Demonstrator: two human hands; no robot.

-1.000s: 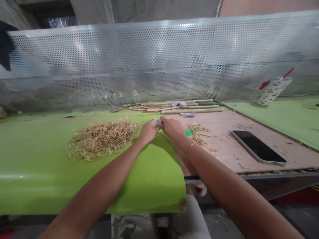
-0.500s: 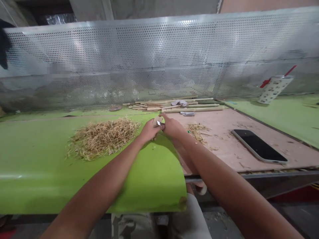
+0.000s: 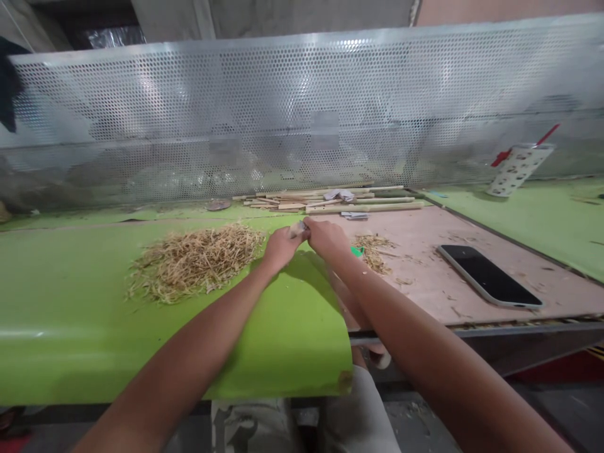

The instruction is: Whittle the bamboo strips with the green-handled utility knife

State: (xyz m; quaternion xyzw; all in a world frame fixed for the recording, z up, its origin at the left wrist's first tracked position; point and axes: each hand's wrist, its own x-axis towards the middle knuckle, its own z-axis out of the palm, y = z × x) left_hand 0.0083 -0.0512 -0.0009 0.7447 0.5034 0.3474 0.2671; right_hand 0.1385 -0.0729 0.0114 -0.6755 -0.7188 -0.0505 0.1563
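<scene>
Pinching pale piece (image 3: 296, 231) tight in left hand (image 3: 281, 245), near green sheet's (image 3: 287, 333) right edge; right hand (image 3: 326, 239) curled close, hold hidden.

Looks like a workshop, rough and well used. Note heap of pale shavings (image 3: 198, 261) on green-covered table (image 3: 70, 346), thin wooden sticks (image 3: 363, 208) laid along the back, more scraps (image 3: 375, 251) on pinkish board (image 3: 425, 277). Note also perforated metal screen (image 3: 264, 94) behind, bare concrete-looking wall (image 3: 283, 16) above, litter (image 3: 418, 415) on floor (image 3: 438, 434).
</scene>
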